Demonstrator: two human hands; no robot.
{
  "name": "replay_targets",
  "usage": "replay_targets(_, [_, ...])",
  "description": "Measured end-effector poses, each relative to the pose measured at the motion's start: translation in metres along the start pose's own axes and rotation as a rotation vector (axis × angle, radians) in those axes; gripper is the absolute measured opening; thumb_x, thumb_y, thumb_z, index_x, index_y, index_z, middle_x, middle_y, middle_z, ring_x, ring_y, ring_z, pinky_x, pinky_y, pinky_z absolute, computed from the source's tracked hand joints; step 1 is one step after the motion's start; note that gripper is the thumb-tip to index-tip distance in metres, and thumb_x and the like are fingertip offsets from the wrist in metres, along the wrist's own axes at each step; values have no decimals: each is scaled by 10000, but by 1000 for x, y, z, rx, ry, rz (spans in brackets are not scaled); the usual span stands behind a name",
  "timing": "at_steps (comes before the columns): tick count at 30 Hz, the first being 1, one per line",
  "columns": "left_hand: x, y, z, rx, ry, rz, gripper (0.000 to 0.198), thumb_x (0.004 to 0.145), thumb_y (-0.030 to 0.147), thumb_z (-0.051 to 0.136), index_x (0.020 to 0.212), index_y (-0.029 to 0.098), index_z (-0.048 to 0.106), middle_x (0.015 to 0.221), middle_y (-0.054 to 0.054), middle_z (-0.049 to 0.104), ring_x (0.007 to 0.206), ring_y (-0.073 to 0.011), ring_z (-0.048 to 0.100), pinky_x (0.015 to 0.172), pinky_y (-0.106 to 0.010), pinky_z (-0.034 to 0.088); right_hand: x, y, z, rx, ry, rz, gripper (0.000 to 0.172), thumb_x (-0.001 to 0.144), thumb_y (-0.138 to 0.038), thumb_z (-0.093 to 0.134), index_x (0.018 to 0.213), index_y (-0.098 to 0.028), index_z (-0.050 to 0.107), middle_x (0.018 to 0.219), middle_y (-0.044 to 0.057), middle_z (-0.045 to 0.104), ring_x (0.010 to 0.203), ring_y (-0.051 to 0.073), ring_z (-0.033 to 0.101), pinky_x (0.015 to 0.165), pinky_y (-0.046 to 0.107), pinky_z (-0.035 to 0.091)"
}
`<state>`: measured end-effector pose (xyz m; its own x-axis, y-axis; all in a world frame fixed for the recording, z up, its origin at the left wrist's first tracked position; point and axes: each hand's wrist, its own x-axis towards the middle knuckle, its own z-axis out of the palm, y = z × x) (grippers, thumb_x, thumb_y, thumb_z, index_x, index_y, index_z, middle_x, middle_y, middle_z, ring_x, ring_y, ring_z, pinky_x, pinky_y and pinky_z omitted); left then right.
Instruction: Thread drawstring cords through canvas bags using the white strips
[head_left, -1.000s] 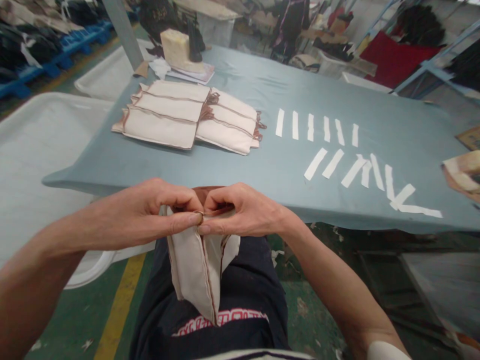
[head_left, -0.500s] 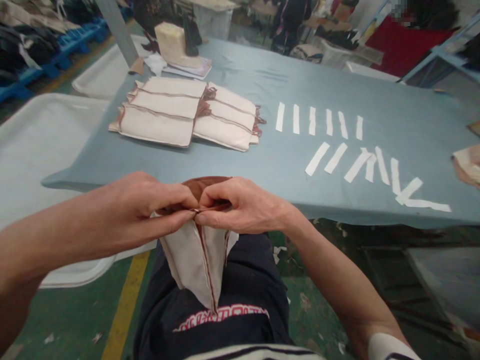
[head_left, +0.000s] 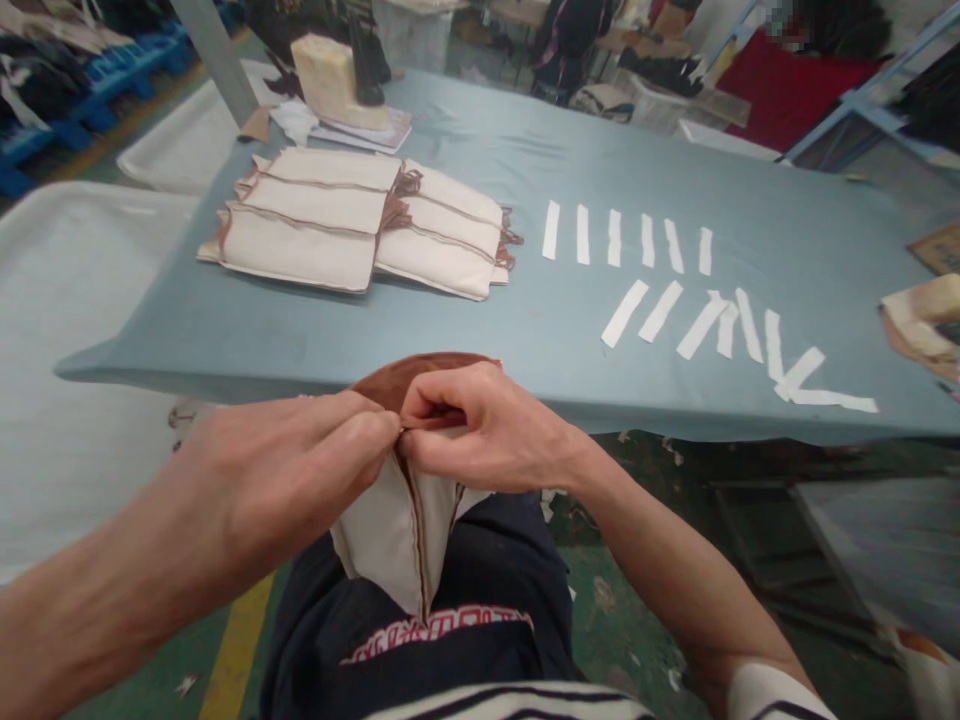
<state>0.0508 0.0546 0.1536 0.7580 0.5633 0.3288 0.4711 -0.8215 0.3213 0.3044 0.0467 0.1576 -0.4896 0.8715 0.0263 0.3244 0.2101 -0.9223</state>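
Note:
A white fabric piece with brown edging (head_left: 386,545) hangs above my lap, its lower end narrowing to a point. My left hand (head_left: 315,455) pinches its upper brown edge, the back of the hand turned up. Right beside it, my right hand (head_left: 480,425) grips the same edge between thumb and forefinger. The fingertips of both hands nearly meet at the brown seam. Behind them a brown inner panel (head_left: 420,370) arches up. Two overlapping stacks of similar white pieces, a left one (head_left: 300,250) and a right one (head_left: 442,255), lie on the table.
The blue-grey table (head_left: 487,340) spans the view. Several white strips (head_left: 615,238) lie on its right half. A yellowish block (head_left: 326,80) stands at the back left, another yellowish object (head_left: 937,300) at the right edge. White trays (head_left: 82,300) are at left. A person (head_left: 566,45) is in the background.
My left hand has rolled over, so more of its back shows and its fingers are curled closer in. The brown panel shows more widely. The view has shifted slightly.

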Motion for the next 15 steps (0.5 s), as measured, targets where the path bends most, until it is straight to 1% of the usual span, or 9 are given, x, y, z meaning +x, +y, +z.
replay_targets(2, [-2,4,5,107,122,140,384,1186,163,396,1132,240,768,994,-72,834,873,-251,767,759,-367,543,-2,6,3,164,-19,82,93,826,-269,651,761,-218,608,727,-62,553,700,117,477,641,256,368])
replay_targets(3, [-2,6,7,144,159,202,398,1182,135,381,1210,218,770,1030,-94,850,912,-268,786,792,-381,575,-3,8,4,244,-35,127,107,828,-293,673,777,-215,621,736,-59,561,695,116,474,626,252,367])
replay_targets(4, [-3,7,8,154,170,223,398,1176,115,390,1266,205,768,1067,-103,868,940,-273,803,824,-384,604,-4,10,5,319,-51,165,136,834,-317,702,790,-213,627,739,-58,564,689,114,468,617,248,366])
replay_targets(5, [-3,8,9,143,157,216,398,1166,91,409,1303,203,766,1119,-103,886,974,-268,824,865,-380,631,-5,11,6,387,-64,191,176,839,-341,736,796,-214,623,733,-60,560,681,112,458,610,245,363])
replay_targets(7, [-6,9,11,85,114,162,411,1144,53,459,1371,223,757,1260,-87,902,1094,-257,857,1014,-380,664,-7,12,7,491,-81,217,258,843,-379,803,796,-217,608,716,-69,538,669,108,439,609,240,362])
replay_targets(9, [-11,10,15,32,94,104,453,1134,55,506,1480,249,723,1396,-76,883,1244,-268,851,1192,-421,637,-9,11,6,557,-88,224,328,836,-396,858,782,-224,584,701,-79,507,663,106,429,615,237,366])
replay_targets(10, [-14,9,17,19,105,86,485,1133,65,521,1540,263,698,1440,-77,870,1298,-281,839,1252,-452,615,-10,11,5,582,-94,224,358,827,-402,880,774,-228,571,698,-82,496,663,107,431,620,238,371])
replay_targets(12, [-18,7,22,14,130,84,567,1134,83,543,1651,298,635,1489,-84,850,1351,-301,822,1298,-497,596,-10,11,3,613,-94,220,390,799,-419,908,771,-232,567,706,-80,499,671,113,447,631,244,380])
replay_targets(15, [-20,3,31,22,153,106,677,1127,80,564,1752,339,550,1528,-95,830,1379,-316,810,1295,-529,603,-9,13,2,594,-29,219,323,803,-447,848,786,-221,617,731,-59,544,698,130,471,640,258,378])
